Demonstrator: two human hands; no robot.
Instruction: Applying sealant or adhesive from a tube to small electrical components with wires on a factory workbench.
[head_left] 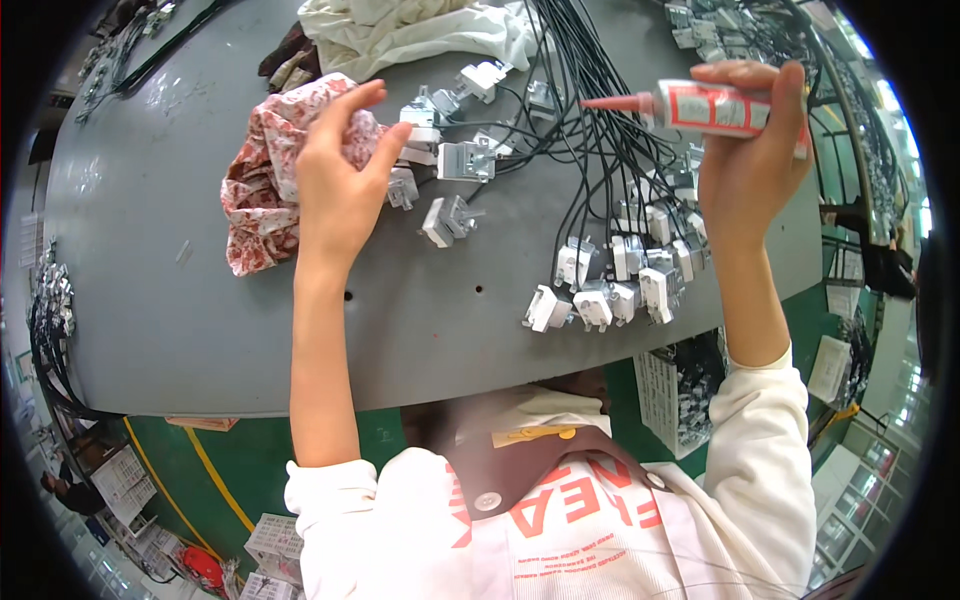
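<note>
My right hand (750,180) is wrapped round a white and red glue bottle (705,108), its long pinkish-red nozzle pointing left over a bundle of black cables (600,110). With thumb and fingers apart, my left hand (340,185) is over a red-and-white patterned cloth (262,190), and I see nothing in it. Just right of that hand lie several white plugs with metal parts (466,160). One loose plug (448,220) sits nearer to me. A larger cluster of plugs on the cable ends (625,285) rests on the table below the bottle.
The grey table (400,320) has a curved-looking near edge close to my body. Cream cloth (410,40) lies at the back. More plugs (735,35) are heaped at the far right. A white crate of parts (672,405) stands below the table's right side.
</note>
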